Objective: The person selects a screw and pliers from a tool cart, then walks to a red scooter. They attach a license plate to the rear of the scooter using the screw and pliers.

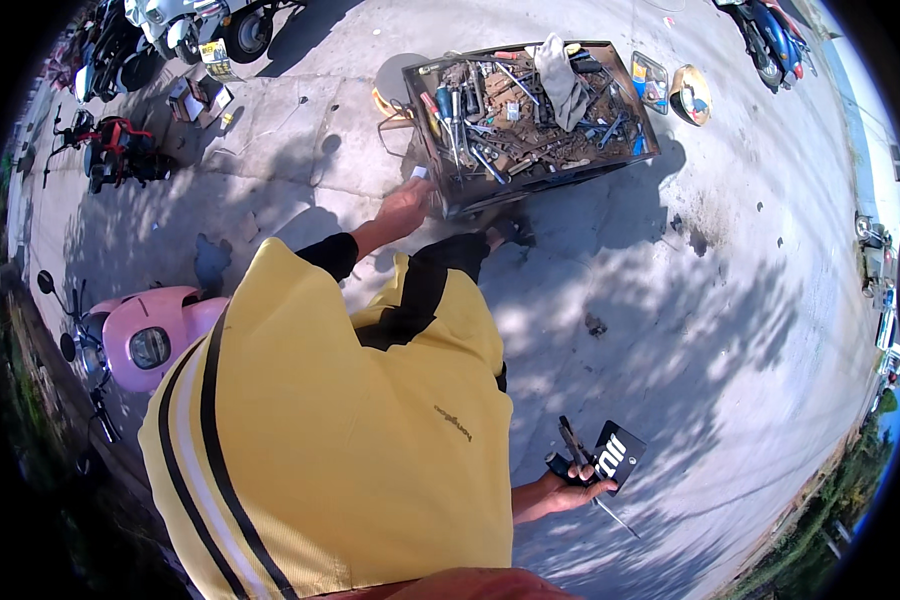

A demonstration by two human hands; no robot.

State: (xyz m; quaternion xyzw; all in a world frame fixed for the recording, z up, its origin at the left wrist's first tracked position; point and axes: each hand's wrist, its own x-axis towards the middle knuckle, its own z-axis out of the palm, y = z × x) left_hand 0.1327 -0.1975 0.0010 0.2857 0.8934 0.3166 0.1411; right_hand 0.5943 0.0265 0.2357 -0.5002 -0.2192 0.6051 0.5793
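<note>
My left hand (402,206) is at the near left corner of a metal tool box (439,190), its fingers closed at a small white object (419,173), too small to name. The box holds several wrenches, screwdrivers (448,120) and a grey cloth (555,75), all jumbled. Low at the right, my right hand (572,490) grips a black plate (620,455) with white markings, a dark pliers-like tool (570,435) and a screwdriver with a long thin shaft (618,519).
A pink scooter (145,330) stands at left. Other scooters (120,145) are parked at upper left and upper right (770,40). Cartons (195,102) lie on the pavement; two containers (688,95) sit right of the box. My yellow garment fills the lower middle.
</note>
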